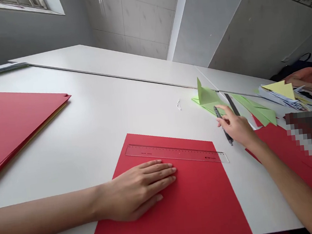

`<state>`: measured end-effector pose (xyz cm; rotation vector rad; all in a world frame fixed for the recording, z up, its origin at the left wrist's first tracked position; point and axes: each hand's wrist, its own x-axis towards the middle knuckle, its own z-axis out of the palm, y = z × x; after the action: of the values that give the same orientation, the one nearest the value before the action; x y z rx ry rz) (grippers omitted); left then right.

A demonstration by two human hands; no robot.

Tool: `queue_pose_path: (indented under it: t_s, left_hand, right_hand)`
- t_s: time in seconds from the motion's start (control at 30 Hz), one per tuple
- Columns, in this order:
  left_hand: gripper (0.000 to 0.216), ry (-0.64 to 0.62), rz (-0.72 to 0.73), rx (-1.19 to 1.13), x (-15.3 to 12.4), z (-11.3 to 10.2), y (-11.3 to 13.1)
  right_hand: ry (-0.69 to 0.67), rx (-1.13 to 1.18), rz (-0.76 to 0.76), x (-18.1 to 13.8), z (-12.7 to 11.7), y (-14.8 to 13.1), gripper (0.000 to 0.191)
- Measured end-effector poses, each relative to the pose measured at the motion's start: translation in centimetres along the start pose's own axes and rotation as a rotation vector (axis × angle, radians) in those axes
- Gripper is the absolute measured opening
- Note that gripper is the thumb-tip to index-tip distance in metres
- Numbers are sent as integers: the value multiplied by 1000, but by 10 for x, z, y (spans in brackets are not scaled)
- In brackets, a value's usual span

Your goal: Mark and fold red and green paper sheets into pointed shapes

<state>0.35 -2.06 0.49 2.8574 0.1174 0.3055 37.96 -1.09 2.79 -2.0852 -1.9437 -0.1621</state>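
1. Red sheet (202, 200): lies flat on the surface (75, 113), close to the near edge and about midway along it.
2. Clear ruler (176, 153): lies flat across the far part of the red sheet, runs roughly along the sheet's far edge, and juts past the sheet's right edge at one end.
3. Left hand (141, 190): rests palm down on the red sheet, just beside the near edge of the clear ruler, fingers stretched out close together, thumb slightly apart.
4. Right hand (235, 126): reaches past the right end of the clear ruler, index finger bent forward, fingertips at the dark pen (229, 137). Cannot tell whether pinching the dark pen or only touching it.
5. Dark strip (231, 102): runs from beyond the right hand toward the far edge of the surface, partly hidden.
6. Green folded papers (257, 111): lie on either side of the dark strip, the left one with a flap raised.
7. White scrap (178, 105): lies left of the raised flap.
8. Red papers (289, 152): lie toward the right side of the surface, partly behind the right forearm, beside a blurred patch.
9. Yellow paper (280, 89): tops a pile farther right, near another person in orange.
10. Red stack (21, 122): lies along the left side, yellow showing underneath.
11. Loose stack (1, 70): sits by the far left corner.
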Motion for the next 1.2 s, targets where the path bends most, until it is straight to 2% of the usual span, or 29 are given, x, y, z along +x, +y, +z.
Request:
queue_pose_path:
  t_s: [0.07,0.13,0.17,0.23,0.33,0.4,0.47,0.57,0.7,0.87,1.0,1.2]
  left_hand:
    - [49,-5,-30,-13,3,6,9]
    - [49,-16,-60,-27,5,10,17]
    - [49,-20,-67,-37,6,11,21]
    - [48,-29,-62,-57,7,13,24]
    - [49,-30,-36,-86,7,13,23]
    - [51,-24,-18,-103,7,13,21]
    - [51,-14,-11,-121,7,14,21]
    - [49,-1,-23,-136,7,16,21]
    - [49,4,-40,-138,7,17,22]
    - [49,22,-51,-138,8,18,23]
    - [50,1,-82,-127,9,17,22]
    - [51,3,-121,-60,11,17,25]
  right_hand:
    - [15,517,-85,-5,-7,-19,25]
    - [-42,961,-160,-14,-7,-37,18]
    - [-93,1113,-191,-19,-5,-45,19]
    - [-244,1258,-249,-32,3,-58,19]
    - [-478,1127,-290,-52,16,-72,12]
    - [-506,916,-329,-63,22,-80,5]
    - [-451,735,-438,-71,28,-85,13]
    - [-392,632,-579,-75,34,-88,16]
    - [-390,610,-608,-74,37,-88,15]
    - [-370,620,-590,-71,37,-89,16]
    - [-330,628,-479,-71,36,-91,19]
    - [-170,428,-381,-81,30,-81,20]
